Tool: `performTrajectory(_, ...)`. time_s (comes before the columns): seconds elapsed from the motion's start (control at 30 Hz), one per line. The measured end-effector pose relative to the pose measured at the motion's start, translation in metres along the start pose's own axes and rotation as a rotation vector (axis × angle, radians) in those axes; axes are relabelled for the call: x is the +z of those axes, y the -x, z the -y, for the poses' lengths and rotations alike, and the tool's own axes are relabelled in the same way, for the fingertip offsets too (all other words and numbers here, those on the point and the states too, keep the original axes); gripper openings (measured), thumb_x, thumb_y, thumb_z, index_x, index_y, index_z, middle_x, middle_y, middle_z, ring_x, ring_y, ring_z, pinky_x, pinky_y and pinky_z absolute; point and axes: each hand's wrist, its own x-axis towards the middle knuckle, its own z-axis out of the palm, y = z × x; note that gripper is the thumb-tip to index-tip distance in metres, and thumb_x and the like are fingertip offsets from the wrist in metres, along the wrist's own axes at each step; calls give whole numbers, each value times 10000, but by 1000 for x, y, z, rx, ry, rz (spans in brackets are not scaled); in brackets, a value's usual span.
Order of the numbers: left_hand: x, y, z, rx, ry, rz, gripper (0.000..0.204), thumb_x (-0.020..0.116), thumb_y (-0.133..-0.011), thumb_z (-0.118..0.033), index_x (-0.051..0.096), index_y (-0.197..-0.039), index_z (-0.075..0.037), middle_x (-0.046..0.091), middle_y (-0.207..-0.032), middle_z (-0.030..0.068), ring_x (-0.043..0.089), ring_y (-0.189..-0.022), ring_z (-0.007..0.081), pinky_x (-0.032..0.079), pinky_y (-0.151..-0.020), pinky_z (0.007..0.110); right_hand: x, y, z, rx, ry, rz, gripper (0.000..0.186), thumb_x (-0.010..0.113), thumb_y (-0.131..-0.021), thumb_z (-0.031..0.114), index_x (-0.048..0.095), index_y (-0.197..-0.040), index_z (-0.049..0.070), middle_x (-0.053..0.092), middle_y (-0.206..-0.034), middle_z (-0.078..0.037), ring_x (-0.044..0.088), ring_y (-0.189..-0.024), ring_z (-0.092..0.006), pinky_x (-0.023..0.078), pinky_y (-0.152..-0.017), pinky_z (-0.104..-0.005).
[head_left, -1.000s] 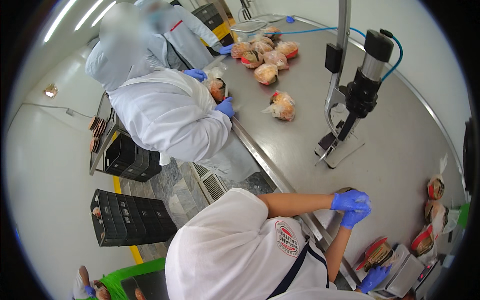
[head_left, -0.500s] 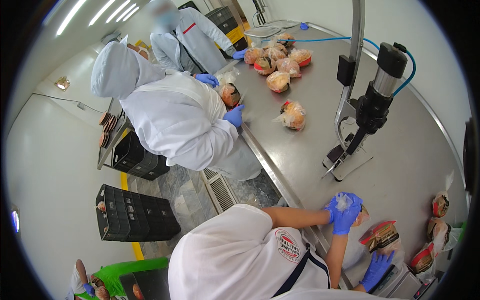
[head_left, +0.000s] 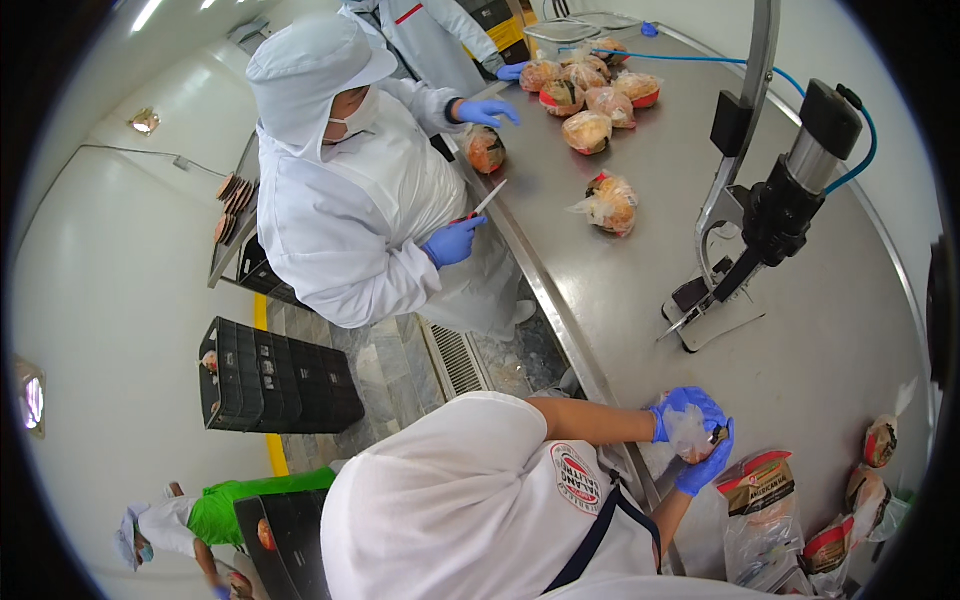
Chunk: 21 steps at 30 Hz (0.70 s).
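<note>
In front of me over the steel table, a rounded bagged ham [head_left: 688, 435] sits between my two blue-gloved hands. My left hand [head_left: 692, 405] curls over its top and the clear plastic. My right hand [head_left: 708, 468] closes round its lower side. Both hands partly hide the ham. Just right of them lies a large clear bag with a red and black label [head_left: 765, 490]. Farther right, several bagged hams [head_left: 867, 490] stand along the table's edge.
A black clipping tool [head_left: 782, 220] on a metal stand rises beyond my hands, with a blue hose [head_left: 868, 150]. Bagged hams [head_left: 588, 132] cluster at the far end. A co-worker in white [head_left: 340, 200] holds a knife [head_left: 490, 197]. Black crates [head_left: 280, 378] stand on the floor.
My right hand has moved to the ham's lower side. A gloved hand beside the labelled bag has left the view. The co-worker has turned and now holds a knife away from the ham.
</note>
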Motion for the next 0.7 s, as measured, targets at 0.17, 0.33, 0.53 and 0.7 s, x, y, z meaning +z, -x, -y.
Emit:
performTrajectory(0.17, -27, 11, -7, -74, 43, -14, 401, 582, -680, -340, 554, -998, -97, 581, -927, 116, 566, -864, 288, 442, -760, 359, 3, -8, -2, -59, 265, 77, 424, 379, -942, 273, 513, -1155, -69, 552, -1128, -125, 514, -1030, -215, 387, -908, -337)
performTrajectory(0.33, -7, 23, 35, -51, -3, -170, 402, 597, -680, -325, 551, -1001, -88, 593, -913, 122, 574, -865, 312, 464, -741, 381, 39, -10, 15, -206, 539, 116, 339, 426, -925, 202, 548, -1109, -55, 584, -1087, -144, 555, -976, -240, 419, -867, -332)
performTrajectory(0.53, -59, 27, 16, -338, 87, 112, 275, 563, -710, -317, 600, -906, -128, 600, -916, 110, 565, -818, 301, 436, -714, 409, 39, -15, -7, -234, 703, 152, 336, 435, -921, 207, 555, -1081, -63, 598, -1053, -159, 565, -964, -254, 426, -856, -339)
performTrajectory(0.7, 46, 47, 86, -143, -44, -26, 153, 522, -768, -271, 624, -799, -162, 609, -884, 126, 536, -741, 300, 374, -656, 531, 40, 4, -19, -60, 413, 16, 374, 421, -909, 209, 508, -1126, -82, 557, -1088, -192, 545, -966, -300, 412, -875, -366)
